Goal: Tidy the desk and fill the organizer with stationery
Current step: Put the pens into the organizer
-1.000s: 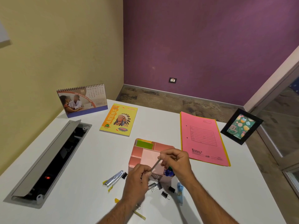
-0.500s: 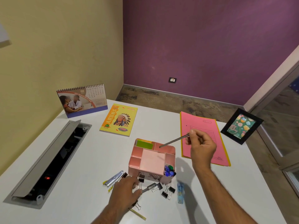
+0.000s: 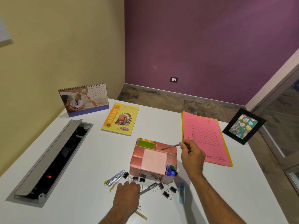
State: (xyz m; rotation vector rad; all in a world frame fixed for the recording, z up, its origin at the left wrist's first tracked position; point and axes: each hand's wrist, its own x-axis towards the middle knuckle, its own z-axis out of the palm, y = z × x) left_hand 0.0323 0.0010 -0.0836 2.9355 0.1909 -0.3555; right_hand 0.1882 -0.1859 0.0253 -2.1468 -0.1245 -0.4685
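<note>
A pink desk organizer (image 3: 153,160) stands mid-desk, with green sticky notes (image 3: 145,143) in a back compartment and blue and green pens (image 3: 171,170) in its front right corner. My right hand (image 3: 191,155) pinches a thin grey pen (image 3: 169,147) whose tip points into the back right compartment. My left hand (image 3: 127,197) rests on the desk in front of the organizer, fingers curled over the end of another grey pen (image 3: 149,188). Several black binder clips (image 3: 169,191) and a steel stapler (image 3: 115,177) lie around it.
A yellow notebook (image 3: 120,118) and a desk calendar (image 3: 83,99) sit at the back left, a pink folder (image 3: 205,136) and a black photo frame (image 3: 243,126) at the right. An open cable tray (image 3: 51,159) runs along the left. A small blue case (image 3: 181,192) lies front right.
My right hand took the thin pen from over the organizer's front, lifted it to the right, then lowered its tip into the back right compartment. My left hand dropped to the desk onto another pen.
</note>
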